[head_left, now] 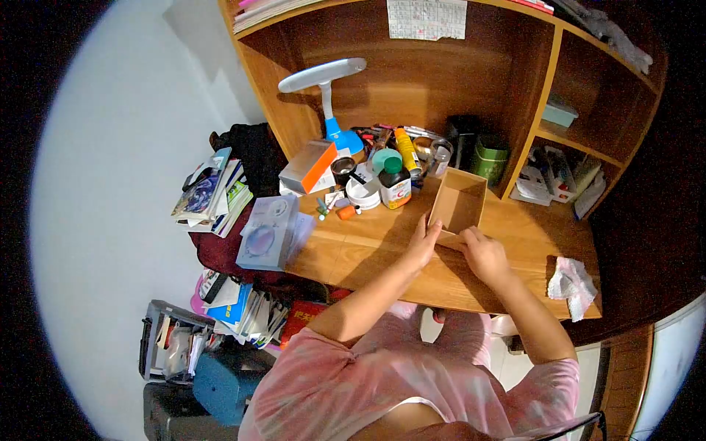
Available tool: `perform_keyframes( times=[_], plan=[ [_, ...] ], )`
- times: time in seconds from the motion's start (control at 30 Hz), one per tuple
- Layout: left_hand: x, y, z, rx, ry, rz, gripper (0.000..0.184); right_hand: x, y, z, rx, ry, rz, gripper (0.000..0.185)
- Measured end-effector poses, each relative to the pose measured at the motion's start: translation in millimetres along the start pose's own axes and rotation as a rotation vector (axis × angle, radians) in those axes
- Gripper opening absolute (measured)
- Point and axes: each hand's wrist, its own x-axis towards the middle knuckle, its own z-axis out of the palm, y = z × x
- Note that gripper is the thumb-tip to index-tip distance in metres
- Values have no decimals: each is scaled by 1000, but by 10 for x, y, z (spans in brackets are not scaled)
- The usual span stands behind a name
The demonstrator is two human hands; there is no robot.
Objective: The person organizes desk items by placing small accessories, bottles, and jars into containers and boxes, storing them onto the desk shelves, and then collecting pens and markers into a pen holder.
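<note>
An open cardboard box (460,201), brown inside, stands tilted over the desk's front part. My left hand (423,244) grips its left side near the front corner. The fingers of my right hand (483,254) are closed on its near edge, and the exact grip is partly hidden by the hand itself. Left of the box stands a dark bottle with a green cap (396,184). Beside that bottle are a round white container (362,194) and a small orange bottle (346,212).
A blue and white desk lamp (340,132), a yellow can (407,149) and a green tin (489,159) stand at the back. An orange-sided box (312,166) and a large pale box (266,232) are left. A crumpled cloth (571,287) lies at the right front edge.
</note>
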Motion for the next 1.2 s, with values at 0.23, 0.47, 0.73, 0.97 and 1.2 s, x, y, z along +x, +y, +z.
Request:
perform_keyframes(
  times=[0.23, 0.47, 0.73, 0.97, 1.2],
  plan=[
    [141, -267, -178, 32, -60, 63, 70, 97, -31, 59, 69, -88, 29, 22],
    [40, -397, -367, 158, -54, 106, 69, 210, -35, -274, 129, -139, -15, 24],
    [530, 15, -1124, 484, 198, 475, 45, 1207, -51, -224, 89, 106, -115, 29],
    [878, 583, -1488, 743, 331, 513, 43, 1942, -321, 325, 175, -28, -206, 53],
    [1240, 739, -1717, 971, 201, 451, 59, 1933, -347, 379, 216, -20, -108, 42]
  ],
)
